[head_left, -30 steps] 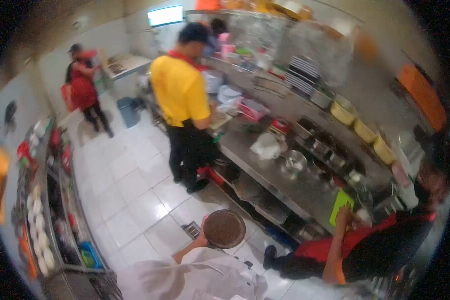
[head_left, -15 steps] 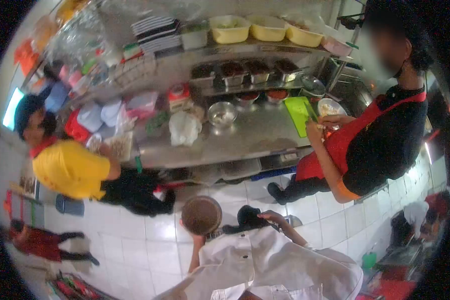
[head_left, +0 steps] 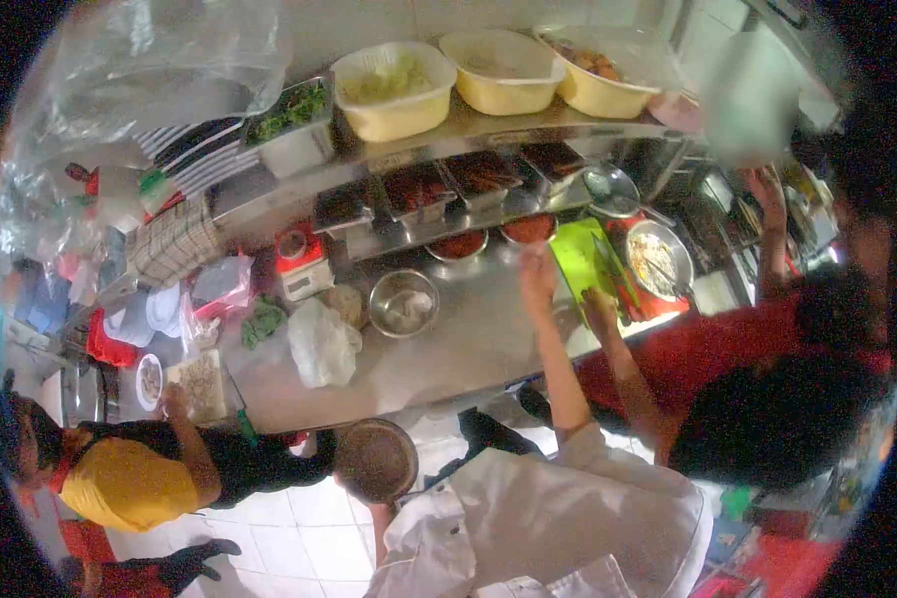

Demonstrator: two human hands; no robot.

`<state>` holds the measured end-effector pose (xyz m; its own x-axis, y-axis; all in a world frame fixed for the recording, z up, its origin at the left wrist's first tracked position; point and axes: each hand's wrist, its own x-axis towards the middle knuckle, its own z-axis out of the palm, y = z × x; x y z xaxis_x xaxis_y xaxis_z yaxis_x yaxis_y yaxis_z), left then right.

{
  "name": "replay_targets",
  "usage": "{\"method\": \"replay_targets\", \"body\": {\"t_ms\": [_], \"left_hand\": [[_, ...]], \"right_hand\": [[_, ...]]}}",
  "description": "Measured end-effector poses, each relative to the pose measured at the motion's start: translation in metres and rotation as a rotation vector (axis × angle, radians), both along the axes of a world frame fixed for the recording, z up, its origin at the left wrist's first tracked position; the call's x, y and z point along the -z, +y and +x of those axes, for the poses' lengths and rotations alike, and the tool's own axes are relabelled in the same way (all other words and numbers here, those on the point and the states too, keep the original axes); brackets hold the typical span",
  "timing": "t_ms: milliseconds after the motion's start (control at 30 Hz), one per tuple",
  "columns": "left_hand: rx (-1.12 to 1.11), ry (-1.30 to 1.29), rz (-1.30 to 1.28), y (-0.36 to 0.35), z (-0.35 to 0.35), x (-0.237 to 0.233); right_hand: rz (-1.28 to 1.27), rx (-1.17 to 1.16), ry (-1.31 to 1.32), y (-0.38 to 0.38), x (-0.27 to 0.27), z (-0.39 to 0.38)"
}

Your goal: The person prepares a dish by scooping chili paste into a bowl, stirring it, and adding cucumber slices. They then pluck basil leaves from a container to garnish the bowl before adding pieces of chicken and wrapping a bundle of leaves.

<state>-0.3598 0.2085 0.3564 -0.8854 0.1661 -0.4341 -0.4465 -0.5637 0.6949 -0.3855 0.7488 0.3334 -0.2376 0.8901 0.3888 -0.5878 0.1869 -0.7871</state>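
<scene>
Out over the counter [head_left: 468,349], the right hand [head_left: 537,279] has moved forward from beside the coat [head_left: 568,528] and is now near a red-filled bowl [head_left: 513,243]. It is blurred, so whether its fingers are apart or together I cannot tell. Low to its left, the left hand [head_left: 379,508], partly hidden, is clamped on the brown dish [head_left: 377,460]; keeping that level seems wise. Just right of the reaching grip lies the green board [head_left: 573,244], with a co-worker's hand [head_left: 600,311] at it, so a narrow, steady reach looks safest.
</scene>
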Motion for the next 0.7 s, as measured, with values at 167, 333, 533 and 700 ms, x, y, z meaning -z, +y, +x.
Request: {"method": "replay_targets", "body": {"t_ms": [167,333,533,700], "left_hand": [[-0.034,-0.028,-0.028,0.037,-0.030,-0.017],[-0.061,-0.041,-0.022,0.062,-0.059,-0.031],[-0.015,-0.030,0.005,0.088,-0.086,-0.036],[0.034,-0.025,0.100,0.118,-0.111,-0.044]], "right_hand": [[0.019,0.265,-0.941,0.105,-0.079,-0.068],[0.511,0.584,-0.962,0.118,-0.075,-0.095],[0.020,-0.127,-0.836,0.155,-0.091,-0.168],[1.254,0.441,-1.011,0.141,-0.128,-0.119]]}}
